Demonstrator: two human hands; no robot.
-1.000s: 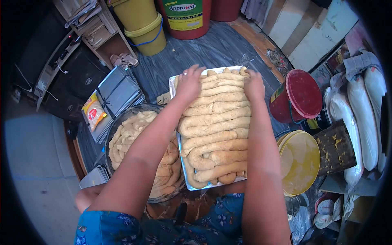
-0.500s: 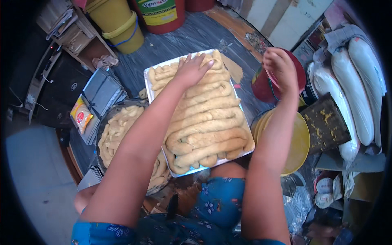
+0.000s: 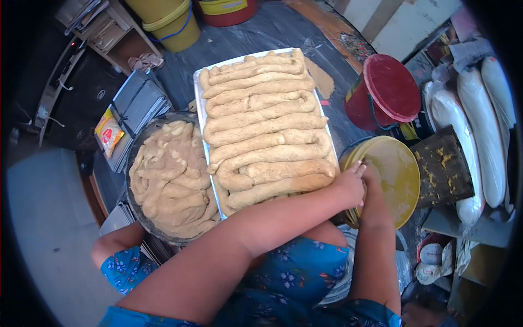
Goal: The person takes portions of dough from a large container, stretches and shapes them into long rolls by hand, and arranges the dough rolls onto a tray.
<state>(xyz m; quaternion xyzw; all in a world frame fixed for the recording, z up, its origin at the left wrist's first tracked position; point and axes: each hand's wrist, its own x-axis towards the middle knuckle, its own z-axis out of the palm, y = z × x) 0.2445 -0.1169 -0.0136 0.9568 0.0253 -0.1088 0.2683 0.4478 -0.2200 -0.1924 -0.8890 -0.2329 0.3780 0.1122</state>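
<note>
Thick ropes of pale brown dough (image 3: 267, 125) lie in folded rows across a white tray (image 3: 199, 103) in front of me. My left arm reaches across the tray's near end. At its right corner my left hand (image 3: 350, 188) is closed, its fingers bent against my right hand (image 3: 368, 177). Both hands meet beside the near left rim of a yellow bucket (image 3: 400, 180) with a smeared yellow top. The right hand's fingers are mostly hidden, and anything between the hands cannot be made out. Left of the tray, a dark round basin (image 3: 133, 210) holds more dough.
A red bucket (image 3: 389, 90) stands beyond the yellow one, with a dark board (image 3: 444, 169) to its right. Long plastic-wrapped white rolls (image 3: 482, 131) line the right side. Grey stacked sheets (image 3: 136, 103) and a small yellow packet (image 3: 109, 133) lie at left.
My left hand has left the dough at the tray's far end and crossed to the right. My right hand has come down to meet it by the yellow bucket.
</note>
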